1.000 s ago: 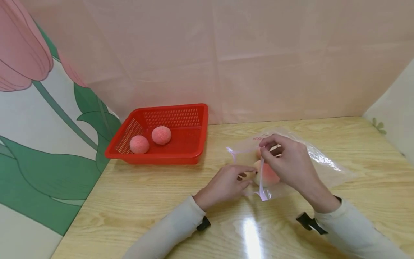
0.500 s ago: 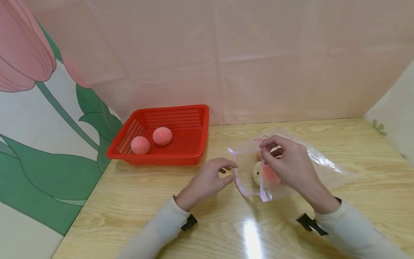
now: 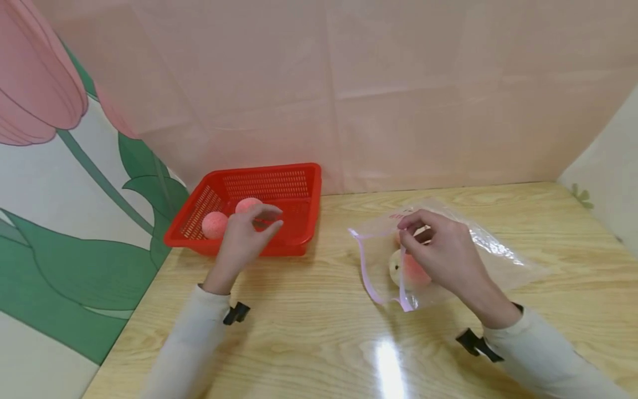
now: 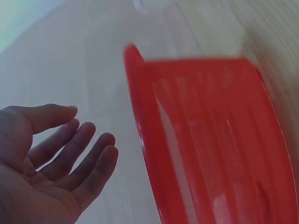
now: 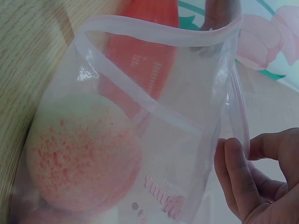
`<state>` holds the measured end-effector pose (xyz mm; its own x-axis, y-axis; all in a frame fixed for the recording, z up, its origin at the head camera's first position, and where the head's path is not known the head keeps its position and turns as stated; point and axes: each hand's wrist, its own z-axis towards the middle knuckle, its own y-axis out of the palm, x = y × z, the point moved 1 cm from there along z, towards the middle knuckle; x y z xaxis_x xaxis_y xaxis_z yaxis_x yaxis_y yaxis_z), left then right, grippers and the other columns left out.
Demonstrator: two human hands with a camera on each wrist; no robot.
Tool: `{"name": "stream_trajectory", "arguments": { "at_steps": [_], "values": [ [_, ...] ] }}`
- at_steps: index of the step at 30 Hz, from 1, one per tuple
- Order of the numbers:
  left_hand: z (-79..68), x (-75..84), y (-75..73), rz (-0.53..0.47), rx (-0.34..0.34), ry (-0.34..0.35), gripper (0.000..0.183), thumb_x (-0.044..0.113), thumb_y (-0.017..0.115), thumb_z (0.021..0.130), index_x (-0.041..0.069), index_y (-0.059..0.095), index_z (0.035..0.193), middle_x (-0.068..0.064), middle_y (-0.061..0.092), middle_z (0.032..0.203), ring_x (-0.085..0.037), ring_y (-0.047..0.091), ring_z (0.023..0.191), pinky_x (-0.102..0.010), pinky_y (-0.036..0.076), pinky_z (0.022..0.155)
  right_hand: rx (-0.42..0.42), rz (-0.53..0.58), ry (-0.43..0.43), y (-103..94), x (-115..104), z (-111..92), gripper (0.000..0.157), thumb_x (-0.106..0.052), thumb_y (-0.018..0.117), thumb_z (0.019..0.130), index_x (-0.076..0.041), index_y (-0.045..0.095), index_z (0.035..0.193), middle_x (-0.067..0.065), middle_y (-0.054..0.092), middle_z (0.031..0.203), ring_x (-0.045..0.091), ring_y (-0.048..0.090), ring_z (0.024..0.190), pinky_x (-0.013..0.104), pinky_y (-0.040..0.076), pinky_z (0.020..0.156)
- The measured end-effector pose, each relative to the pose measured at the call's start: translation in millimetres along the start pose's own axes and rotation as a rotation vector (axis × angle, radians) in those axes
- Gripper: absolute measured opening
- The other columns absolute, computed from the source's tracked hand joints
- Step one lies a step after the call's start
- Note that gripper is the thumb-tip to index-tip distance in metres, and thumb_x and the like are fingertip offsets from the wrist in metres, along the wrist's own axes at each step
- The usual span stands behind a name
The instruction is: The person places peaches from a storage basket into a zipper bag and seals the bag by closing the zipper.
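My left hand point(image 3: 239, 241) is over the front rim of the red plastic basket point(image 3: 299, 242), thumb and fingers apart, holding nothing. In the left wrist view, that hand point(image 4: 65, 163) appears beside the basket's outer wall point(image 4: 210, 140). Two pink peaches point(image 3: 215, 225) lie in the basket; the hand partly covers the rear peach point(image 3: 247, 204). To the right, my right hand point(image 3: 441, 244) pinches the lilac-edged mouth of a clear zip bag point(image 3: 498, 249), keeping it parted. Inside the bag is a pink and cream peach point(image 5: 84, 154), with part of another below it.
The wooden table point(image 3: 309, 332) stretches between basket and bag. A pinkish sheet point(image 3: 399, 100) covers the wall behind. On the left wall is a tulip picture point(image 3: 75, 221). Each wrist wears a black strap mount.
My left hand has left the bag's mouth and moved left to the basket. The bag's near lilac edge now shows uncovered. My right hand stays at the bag.
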<state>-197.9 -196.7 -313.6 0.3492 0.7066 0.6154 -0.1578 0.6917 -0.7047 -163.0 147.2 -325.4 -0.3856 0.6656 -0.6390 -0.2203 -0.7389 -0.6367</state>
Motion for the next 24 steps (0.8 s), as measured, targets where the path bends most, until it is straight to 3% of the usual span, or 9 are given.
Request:
{"name": "stream_trajectory", "arguments": {
  "at_steps": [8, 13, 20, 24],
  "values": [
    [15.5, -60.1, -43.9, 0.219, 0.027, -0.167, 0.030, 0.023, 0.070, 0.093, 0.010, 0.067, 0.120, -0.013, 0.070, 0.115, -0.030, 0.066, 0.093, -0.046, 0.059, 0.080, -0.013, 0.018, -0.003, 0.6, 0, 0, 0.008, -0.012, 0.064, 0.091, -0.017, 0.069, 0.092, -0.001, 0.072, 0.084, 0.017, 0.073, 0.071, 0.020, 0.054, 0.055],
    [21.0, -94.7, -64.2, 0.269, 0.001, -0.295, 0.033, 0.020, 0.069, 0.093, 0.007, 0.065, 0.123, -0.018, 0.066, 0.123, -0.034, 0.059, 0.099, -0.046, 0.058, 0.080, -0.014, 0.018, -0.001, 2.0, 0, 0, 0.008, -0.011, 0.064, 0.091, -0.017, 0.069, 0.092, 0.000, 0.072, 0.083, 0.016, 0.073, 0.071, 0.020, 0.052, 0.054],
    [29.6, -125.9, -72.4, 0.339, -0.100, -0.355, 0.039, 0.018, 0.069, 0.092, 0.002, 0.061, 0.127, -0.024, 0.061, 0.124, -0.037, 0.053, 0.100, -0.045, 0.057, 0.079, -0.005, 0.019, -0.008, 2.1, 1, 0, 0.008, -0.011, 0.065, 0.091, -0.017, 0.069, 0.092, -0.001, 0.072, 0.083, 0.016, 0.073, 0.071, 0.020, 0.052, 0.054],
    [33.0, -137.9, -70.3, 0.367, -0.157, -0.384, 0.049, 0.019, 0.071, 0.090, 0.002, 0.056, 0.133, -0.026, 0.052, 0.129, -0.040, 0.049, 0.107, -0.051, 0.056, 0.086, -0.008, 0.027, -0.003, 1.8, 1, 0, 0.008, -0.010, 0.065, 0.091, -0.016, 0.070, 0.092, 0.000, 0.073, 0.084, 0.015, 0.073, 0.071, 0.019, 0.052, 0.054]
  ]
}}
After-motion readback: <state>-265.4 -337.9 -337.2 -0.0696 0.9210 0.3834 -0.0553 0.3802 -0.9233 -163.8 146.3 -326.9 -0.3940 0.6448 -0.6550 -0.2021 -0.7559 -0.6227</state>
